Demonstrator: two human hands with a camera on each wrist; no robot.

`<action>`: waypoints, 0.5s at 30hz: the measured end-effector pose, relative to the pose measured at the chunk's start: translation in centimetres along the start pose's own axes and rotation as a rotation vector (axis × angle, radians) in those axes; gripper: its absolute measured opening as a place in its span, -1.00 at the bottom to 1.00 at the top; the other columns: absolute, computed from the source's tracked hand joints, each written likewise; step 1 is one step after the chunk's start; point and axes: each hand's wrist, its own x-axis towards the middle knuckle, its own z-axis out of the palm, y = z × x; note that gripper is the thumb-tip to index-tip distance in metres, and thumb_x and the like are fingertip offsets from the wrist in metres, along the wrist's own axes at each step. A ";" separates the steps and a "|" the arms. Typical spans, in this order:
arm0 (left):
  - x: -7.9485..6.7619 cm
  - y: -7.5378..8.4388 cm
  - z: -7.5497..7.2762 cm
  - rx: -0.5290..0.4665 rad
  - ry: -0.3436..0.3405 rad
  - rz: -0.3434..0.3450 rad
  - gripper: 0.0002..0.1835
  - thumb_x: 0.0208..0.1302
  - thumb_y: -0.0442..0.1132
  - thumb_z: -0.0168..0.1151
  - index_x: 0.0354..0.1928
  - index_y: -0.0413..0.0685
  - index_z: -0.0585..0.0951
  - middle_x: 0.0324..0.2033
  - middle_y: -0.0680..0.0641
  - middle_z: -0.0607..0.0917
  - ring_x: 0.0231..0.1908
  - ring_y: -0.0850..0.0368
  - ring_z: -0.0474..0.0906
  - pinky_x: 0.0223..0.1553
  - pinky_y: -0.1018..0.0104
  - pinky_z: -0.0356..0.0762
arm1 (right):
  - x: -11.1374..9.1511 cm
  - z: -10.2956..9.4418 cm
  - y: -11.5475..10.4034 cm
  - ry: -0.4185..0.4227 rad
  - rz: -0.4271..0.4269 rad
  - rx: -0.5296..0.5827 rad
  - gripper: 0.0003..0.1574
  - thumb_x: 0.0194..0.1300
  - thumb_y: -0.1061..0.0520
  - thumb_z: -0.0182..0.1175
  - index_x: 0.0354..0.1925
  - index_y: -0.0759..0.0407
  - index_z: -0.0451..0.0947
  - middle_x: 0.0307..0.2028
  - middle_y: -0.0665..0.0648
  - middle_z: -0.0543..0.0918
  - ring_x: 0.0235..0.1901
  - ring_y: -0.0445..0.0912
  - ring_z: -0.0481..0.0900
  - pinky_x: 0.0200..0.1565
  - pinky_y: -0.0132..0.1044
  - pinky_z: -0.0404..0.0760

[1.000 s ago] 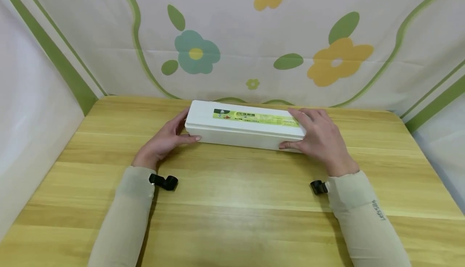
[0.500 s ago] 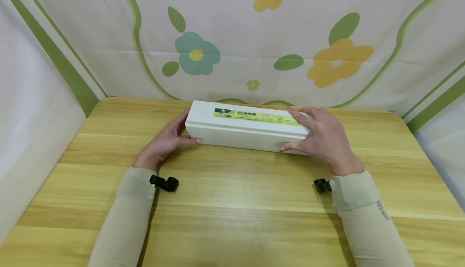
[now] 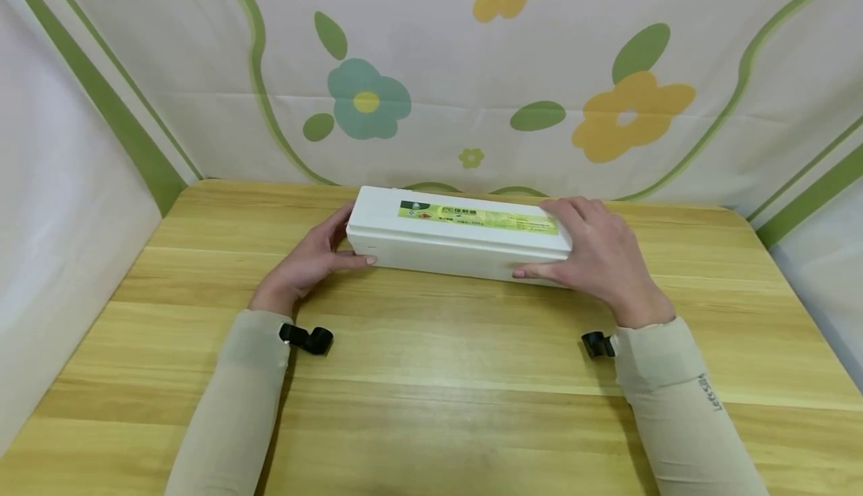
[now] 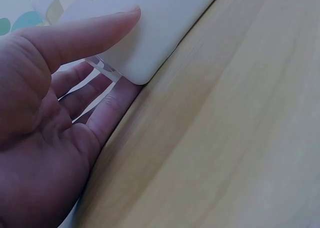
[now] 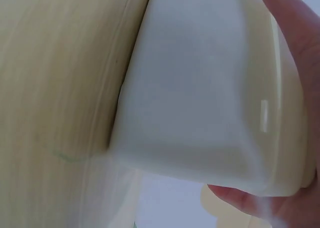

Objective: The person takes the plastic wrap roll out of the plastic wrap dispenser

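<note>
A long white cling film box (image 3: pixel 438 254) with a green and yellow label (image 3: pixel 479 218) on its lid lies near the back of the table. My left hand (image 3: pixel 306 260) holds its left end, thumb along the front face and the other fingers round the end, partly hidden. In the left wrist view the thumb (image 4: pixel 95 35) lies against the white side, and the fingers (image 4: pixel 112 105) reach behind the end, low by the tabletop. At the right end my right hand (image 3: pixel 600 256) grips the box from above, thumb on the front. The right wrist view shows the smooth white body (image 5: pixel 190 87) close up.
The light wooden table (image 3: pixel 431 391) spreads out in front of the box. A white cloth (image 3: pixel 431 46) printed with flowers hangs just behind the table's back edge, with white cloth sides left and right. Black camera mounts (image 3: pixel 310 339) sit at both wrists.
My right hand has shifted slightly to the right, and its upper fingers have settled at the lid's right end. The left hand and the box have barely moved.
</note>
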 end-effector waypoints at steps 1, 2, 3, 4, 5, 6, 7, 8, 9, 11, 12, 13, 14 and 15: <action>0.0 0.0 0.0 -0.001 0.000 0.001 0.11 0.26 -0.30 0.60 0.71 0.41 0.18 0.66 0.12 0.25 0.66 0.08 0.09 0.46 0.04 0.44 | 0.0 0.0 0.0 0.001 -0.002 -0.001 0.38 -0.53 -0.44 0.81 0.27 0.11 0.64 0.08 0.28 0.76 -0.02 0.27 0.70 -0.11 0.20 0.66; 0.1 0.0 0.0 -0.002 0.000 0.004 0.11 0.26 -0.30 0.60 0.71 0.42 0.18 0.66 0.12 0.25 0.66 0.08 0.08 0.48 0.01 0.43 | 0.0 0.0 0.0 0.003 -0.005 -0.004 0.37 -0.52 -0.44 0.80 0.27 0.11 0.65 0.08 0.27 0.76 -0.01 0.27 0.71 -0.10 0.21 0.66; 0.1 0.0 0.1 -0.002 0.000 0.006 0.11 0.26 -0.30 0.60 0.71 0.42 0.18 0.67 0.12 0.24 0.66 0.08 0.08 0.49 -0.02 0.42 | 0.0 0.0 0.0 0.003 -0.005 -0.007 0.37 -0.51 -0.44 0.80 0.27 0.11 0.65 0.08 0.27 0.77 0.01 0.27 0.71 -0.06 0.22 0.65; 0.1 0.1 0.1 -0.002 -0.001 0.009 0.11 0.26 -0.31 0.60 0.71 0.42 0.18 0.67 0.12 0.24 0.67 0.08 0.07 0.50 -0.03 0.41 | 0.0 -0.1 0.0 0.001 -0.004 -0.011 0.36 -0.49 -0.45 0.79 0.28 0.10 0.65 0.09 0.26 0.77 0.03 0.26 0.71 -0.01 0.24 0.64; 0.2 0.1 0.1 -0.001 0.000 0.010 0.11 0.25 -0.31 0.60 0.71 0.41 0.18 0.67 0.13 0.24 0.67 0.09 0.07 0.50 -0.04 0.41 | 0.0 -0.1 0.0 -0.003 -0.003 -0.014 0.35 -0.47 -0.46 0.78 0.28 0.09 0.65 0.10 0.25 0.78 0.06 0.25 0.71 0.04 0.25 0.62; 0.2 0.1 0.1 -0.001 0.001 0.009 0.11 0.25 -0.31 0.60 0.71 0.42 0.18 0.67 0.13 0.23 0.67 0.09 0.06 0.50 -0.04 0.41 | 0.1 -0.1 0.0 -0.006 -0.003 -0.020 0.35 -0.46 -0.47 0.77 0.29 0.09 0.66 0.11 0.24 0.78 0.09 0.25 0.71 0.09 0.26 0.60; 0.2 0.1 0.1 -0.002 0.003 0.009 0.11 0.25 -0.31 0.60 0.71 0.41 0.18 0.67 0.13 0.23 0.67 0.09 0.07 0.50 -0.03 0.42 | 0.1 -0.2 0.0 -0.016 0.001 -0.025 0.34 -0.43 -0.48 0.76 0.31 0.07 0.65 0.13 0.22 0.78 0.12 0.24 0.70 0.14 0.27 0.58; 0.2 0.1 0.1 -0.002 0.005 0.009 0.11 0.25 -0.31 0.60 0.71 0.41 0.18 0.67 0.13 0.23 0.67 0.09 0.07 0.50 -0.02 0.42 | 0.1 -0.2 -0.1 -0.026 0.008 -0.030 0.34 -0.41 -0.48 0.75 0.33 0.05 0.65 0.16 0.20 0.78 0.15 0.23 0.69 0.18 0.28 0.55; 0.2 0.1 0.2 -0.002 0.007 0.007 0.11 0.25 -0.31 0.60 0.71 0.41 0.18 0.67 0.13 0.24 0.67 0.10 0.07 0.49 -0.01 0.42 | 0.2 -0.2 -0.3 -0.039 0.016 -0.034 0.34 -0.38 -0.48 0.74 0.35 0.03 0.63 0.18 0.19 0.77 0.18 0.22 0.68 0.21 0.28 0.52; 0.2 0.1 0.1 0.000 0.010 0.003 0.11 0.25 -0.31 0.60 0.71 0.41 0.18 0.67 0.12 0.24 0.67 0.09 0.07 0.49 0.00 0.42 | 0.3 -0.2 -0.6 -0.058 0.017 -0.048 0.35 -0.35 -0.50 0.73 0.39 0.01 0.60 0.21 0.19 0.76 0.20 0.23 0.67 0.23 0.27 0.52; 0.2 0.1 0.1 -0.002 0.012 0.001 0.11 0.25 -0.31 0.60 0.71 0.41 0.18 0.67 0.12 0.24 0.67 0.09 0.07 0.49 0.00 0.41 | 0.4 -0.2 -0.8 -0.067 0.015 -0.055 0.36 -0.33 -0.50 0.72 0.41 0.00 0.59 0.22 0.19 0.75 0.21 0.24 0.67 0.23 0.28 0.52; 0.1 0.2 0.1 -0.001 0.013 0.000 0.11 0.25 -0.31 0.60 0.71 0.41 0.18 0.67 0.11 0.24 0.66 0.07 0.07 0.49 0.01 0.42 | 0.5 -0.2 -1.1 -0.077 0.013 -0.062 0.37 -0.31 -0.51 0.72 0.43 -0.02 0.57 0.23 0.19 0.74 0.22 0.25 0.66 0.24 0.28 0.53; 0.1 0.1 0.1 0.000 0.015 -0.001 0.11 0.25 -0.32 0.60 0.71 0.41 0.17 0.67 0.10 0.24 0.66 0.07 0.07 0.49 0.01 0.41 | 0.6 -0.1 -1.2 -0.082 0.005 -0.069 0.38 -0.30 -0.52 0.70 0.45 -0.03 0.55 0.24 0.20 0.74 0.22 0.26 0.67 0.23 0.28 0.54; 0.0 0.1 0.1 0.000 0.016 -0.002 0.11 0.25 -0.32 0.60 0.71 0.40 0.17 0.67 0.10 0.24 0.66 0.06 0.08 0.48 0.02 0.42 | 0.7 0.0 -1.4 -0.090 -0.005 -0.077 0.37 -0.26 -0.53 0.68 0.46 -0.04 0.54 0.25 0.21 0.73 0.22 0.27 0.66 0.23 0.29 0.54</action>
